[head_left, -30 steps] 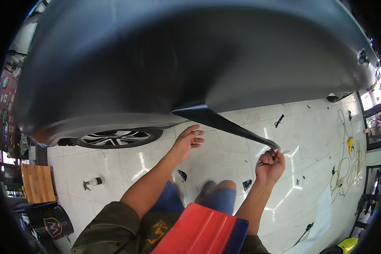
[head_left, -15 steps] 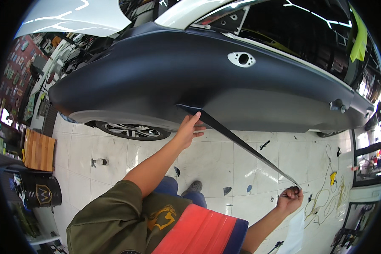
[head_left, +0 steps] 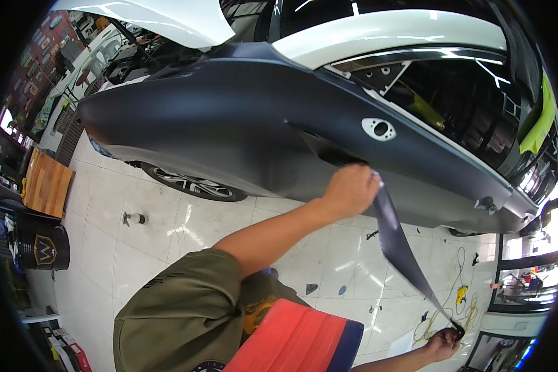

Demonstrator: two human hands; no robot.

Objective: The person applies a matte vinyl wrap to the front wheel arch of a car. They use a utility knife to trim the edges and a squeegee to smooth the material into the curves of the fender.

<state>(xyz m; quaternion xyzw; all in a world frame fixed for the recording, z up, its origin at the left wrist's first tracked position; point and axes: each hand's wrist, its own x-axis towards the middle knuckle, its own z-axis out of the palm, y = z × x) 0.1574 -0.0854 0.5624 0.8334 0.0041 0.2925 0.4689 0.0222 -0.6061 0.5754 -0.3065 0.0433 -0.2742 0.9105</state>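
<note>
A long strip of dark vinyl film (head_left: 398,232) stretches away from the lower side of a car covered in matte dark film (head_left: 229,105). My left hand (head_left: 352,191) is closed on the strip close to the car body, below the handle opening (head_left: 379,129) in its white surround. Between that hand and the car, a dark flap (head_left: 325,149) of the film stands off the panel. At the lower right, my right hand (head_left: 445,344) is closed around the strip's far end, which is bunched in its fingers. From hand to hand the strip runs slantwise and slightly twisted.
A front wheel (head_left: 195,183) shows under the car. On the tiled floor are a spray bottle (head_left: 134,218), film scraps (head_left: 312,288) and a yellow cord (head_left: 471,313). A wooden box (head_left: 48,181) and a black drum (head_left: 43,247) stand at the left.
My left hand has moved right and closed more fully round the strip. More film has come off the car. My right hand has gone lower and farther right, and the view has shifted.
</note>
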